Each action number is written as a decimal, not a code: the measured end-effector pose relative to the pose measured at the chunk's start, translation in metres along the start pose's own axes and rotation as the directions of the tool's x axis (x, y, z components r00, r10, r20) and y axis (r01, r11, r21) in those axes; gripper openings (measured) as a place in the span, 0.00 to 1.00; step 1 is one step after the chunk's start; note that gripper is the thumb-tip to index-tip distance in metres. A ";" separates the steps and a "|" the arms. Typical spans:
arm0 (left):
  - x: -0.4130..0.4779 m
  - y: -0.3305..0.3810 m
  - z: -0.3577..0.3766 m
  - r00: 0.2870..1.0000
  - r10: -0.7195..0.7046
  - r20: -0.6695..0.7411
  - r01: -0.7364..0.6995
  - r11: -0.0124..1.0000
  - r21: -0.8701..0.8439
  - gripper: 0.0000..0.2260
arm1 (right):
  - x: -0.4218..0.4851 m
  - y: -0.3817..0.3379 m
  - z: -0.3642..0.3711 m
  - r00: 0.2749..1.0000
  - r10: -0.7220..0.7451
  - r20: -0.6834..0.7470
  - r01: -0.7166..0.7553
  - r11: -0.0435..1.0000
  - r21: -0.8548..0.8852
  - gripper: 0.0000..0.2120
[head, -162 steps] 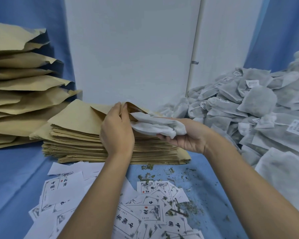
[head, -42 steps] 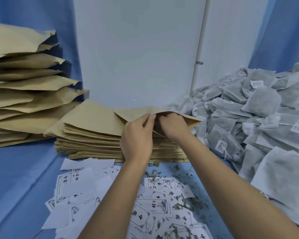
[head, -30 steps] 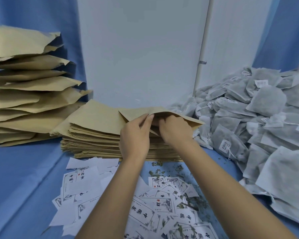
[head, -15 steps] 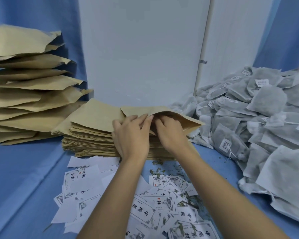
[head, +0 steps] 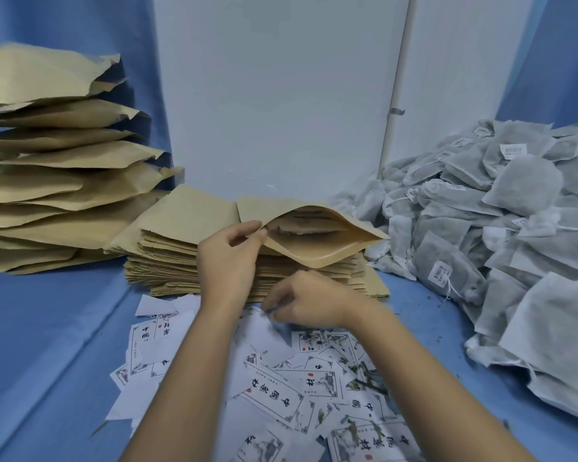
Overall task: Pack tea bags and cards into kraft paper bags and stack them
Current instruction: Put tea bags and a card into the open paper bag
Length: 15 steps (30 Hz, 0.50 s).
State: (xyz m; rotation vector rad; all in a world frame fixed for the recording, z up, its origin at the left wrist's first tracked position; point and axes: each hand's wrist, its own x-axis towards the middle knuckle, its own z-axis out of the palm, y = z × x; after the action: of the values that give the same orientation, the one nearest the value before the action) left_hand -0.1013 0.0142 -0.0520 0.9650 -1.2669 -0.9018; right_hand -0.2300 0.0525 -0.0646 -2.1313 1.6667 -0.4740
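Left hand [head: 226, 261] is up at the bag [head: 321, 248], thumb and fingers pinching the upper lip at the mouth's left corner and lifting it. The mouth gapes wide toward the camera, lower lip sagging. Something pale grey shows inside, too dim to name. The bag lies on top of the pile [head: 177, 261] of flat empty ones at the middle of the table [head: 47, 328], close to the white wall [head: 274, 95].

Right hand [head: 306, 303] is low, just in front of the pile, over the far edge of the cards [head: 274, 395]. Its fingers are curled down toward a white card, but the fingertips are blurred, so I cannot tell whether it is gripping one or only touching. The cards lie scattered in a loose heap on the blue table, some face up with black characters, some blank side up, green tea crumbs among them.

Off to the right, a big heap of tea bags [head: 501, 228] with small tags on strings, touching the pile's right end. On the left, a tall stack [head: 47, 161] of puffy filled bags, mouths pointing right.
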 end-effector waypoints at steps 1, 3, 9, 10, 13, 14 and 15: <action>0.000 0.000 -0.002 1.000 0.005 0.012 -0.005 1.000 0.015 0.05 | 0.001 0.001 0.005 0.999 0.003 0.038 -0.001 0.999 -0.052 0.16; 0.001 0.000 -0.005 0.999 0.029 0.029 -0.031 0.998 0.052 0.05 | 0.002 0.003 0.016 0.996 0.013 0.093 -0.006 0.997 -0.071 0.23; 0.003 0.000 -0.007 0.999 0.033 0.033 -0.035 0.998 0.055 0.05 | 0.001 0.010 0.033 0.993 0.050 0.107 -0.041 0.995 -0.089 0.33; 0.002 0.000 -0.008 0.999 0.028 0.031 -0.029 0.998 0.047 0.04 | 0.001 0.009 0.033 0.996 0.027 0.087 -0.017 0.993 -0.114 0.33; 0.001 0.001 -0.009 1.000 0.018 0.024 -0.018 0.999 0.032 0.04 | 0.000 0.004 0.028 1.000 -0.025 0.019 0.028 0.983 -0.180 0.33; 0.001 0.001 -0.010 1.000 0.017 0.023 -0.018 0.999 0.035 0.04 | 0.000 0.003 0.026 0.999 -0.044 -0.011 0.041 0.979 -0.199 0.32; 0.000 0.001 -0.010 1.000 0.017 0.022 -0.018 0.999 0.040 0.04 | -0.001 0.001 0.024 0.997 -0.064 -0.044 0.053 0.974 -0.219 0.30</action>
State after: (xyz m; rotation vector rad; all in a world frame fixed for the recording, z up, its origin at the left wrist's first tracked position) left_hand -0.0913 0.0154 -0.0514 0.9764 -1.3141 -0.8778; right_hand -0.2198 0.0557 -0.0861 -2.3481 1.7587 -0.3807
